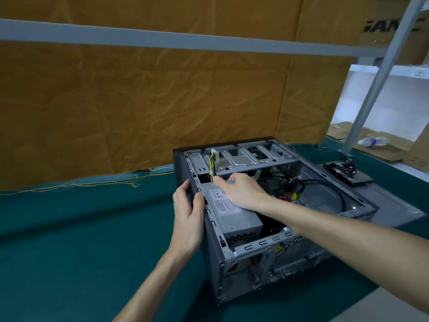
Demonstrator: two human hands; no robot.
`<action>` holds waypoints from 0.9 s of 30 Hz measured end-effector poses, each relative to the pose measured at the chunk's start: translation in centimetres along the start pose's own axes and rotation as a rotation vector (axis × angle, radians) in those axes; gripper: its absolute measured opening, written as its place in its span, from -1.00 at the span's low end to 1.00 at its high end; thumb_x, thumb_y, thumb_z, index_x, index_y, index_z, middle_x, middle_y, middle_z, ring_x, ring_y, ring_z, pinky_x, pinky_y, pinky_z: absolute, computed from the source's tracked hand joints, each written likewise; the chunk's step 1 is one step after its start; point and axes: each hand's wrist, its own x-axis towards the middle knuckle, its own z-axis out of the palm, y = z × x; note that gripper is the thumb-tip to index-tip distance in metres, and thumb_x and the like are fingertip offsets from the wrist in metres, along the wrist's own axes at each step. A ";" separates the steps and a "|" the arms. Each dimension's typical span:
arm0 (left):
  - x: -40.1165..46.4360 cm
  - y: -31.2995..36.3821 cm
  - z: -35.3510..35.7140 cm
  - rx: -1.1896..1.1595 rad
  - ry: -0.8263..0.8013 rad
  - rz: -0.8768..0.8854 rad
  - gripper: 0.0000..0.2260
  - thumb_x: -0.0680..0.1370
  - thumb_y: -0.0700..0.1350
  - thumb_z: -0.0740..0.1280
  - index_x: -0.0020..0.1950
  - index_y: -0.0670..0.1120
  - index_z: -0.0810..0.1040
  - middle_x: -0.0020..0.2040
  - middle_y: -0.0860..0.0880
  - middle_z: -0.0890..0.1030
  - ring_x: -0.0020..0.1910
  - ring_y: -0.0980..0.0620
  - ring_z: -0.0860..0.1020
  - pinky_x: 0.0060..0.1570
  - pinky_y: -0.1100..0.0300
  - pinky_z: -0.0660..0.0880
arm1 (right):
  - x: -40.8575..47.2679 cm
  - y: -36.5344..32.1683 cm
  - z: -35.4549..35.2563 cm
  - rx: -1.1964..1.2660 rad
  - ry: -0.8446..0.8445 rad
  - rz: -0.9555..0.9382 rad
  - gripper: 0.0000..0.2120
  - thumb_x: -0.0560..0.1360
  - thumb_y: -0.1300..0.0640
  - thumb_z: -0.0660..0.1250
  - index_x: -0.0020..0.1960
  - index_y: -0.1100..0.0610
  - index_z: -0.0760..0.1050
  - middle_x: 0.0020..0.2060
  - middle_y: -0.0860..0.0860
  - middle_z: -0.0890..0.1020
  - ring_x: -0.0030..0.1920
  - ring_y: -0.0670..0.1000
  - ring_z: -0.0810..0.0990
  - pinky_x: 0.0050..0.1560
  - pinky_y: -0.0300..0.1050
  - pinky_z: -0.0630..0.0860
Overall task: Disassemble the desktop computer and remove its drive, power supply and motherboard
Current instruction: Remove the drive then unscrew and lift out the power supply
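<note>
An open grey desktop case (216,259) lies on its side on the green table. The silver power supply (234,217) with a white label sits inside, along the case's left wall. My left hand (188,212) grips that left wall from outside, thumb hooked over the rim. My right hand (241,189) reaches into the case and pinches the yellow-and-black cable bundle (211,167) where it leaves the power supply; its white connector (214,152) stands up free. Black cables (325,184) lie deeper inside. The motherboard is mostly hidden behind my right forearm.
A removed drive with coiled cables (348,171) lies on the detached side panel (394,201) to the right. Behind the table hangs a brown cardboard sheet (139,101). A metal shelf post (376,82) and a plastic bottle (373,141) stand at the far right.
</note>
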 end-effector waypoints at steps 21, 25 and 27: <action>0.1 0.0 -1.0 0.045 -0.065 -0.005 -0.55 0.70 0.08 0.14 0.57 0.02 0.18 0.51 0.16 0.26 0.47 0.23 0.26 0.46 0.18 0.20 | -0.5 0.8 -2.0 -0.139 -0.014 0.062 -0.20 0.31 -0.71 -0.17 -0.22 0.01 0.34 -0.28 -0.06 0.58 -0.26 0.02 0.55 -0.19 0.01 0.43; 0.0 0.3 -0.6 0.058 -0.017 0.008 -0.59 0.71 0.02 0.13 0.56 -0.01 0.21 0.49 0.11 0.29 0.48 0.19 0.26 0.51 0.12 0.18 | -0.9 1.8 -3.8 -0.349 -0.086 0.067 -0.14 0.29 -0.72 -0.27 -0.19 0.01 0.38 -0.29 -0.04 0.61 -0.21 0.04 0.58 -0.04 0.06 0.49; 0.0 0.5 -0.5 0.067 -0.012 0.002 -0.58 0.71 0.01 0.13 0.56 -0.01 0.21 0.49 0.11 0.29 0.48 0.17 0.27 0.52 0.09 0.19 | -0.8 0.8 -4.8 -0.317 -0.200 0.110 -0.08 0.22 -0.77 -0.23 -0.22 0.03 0.41 -0.32 -0.06 0.61 -0.19 0.07 0.61 0.06 0.09 0.51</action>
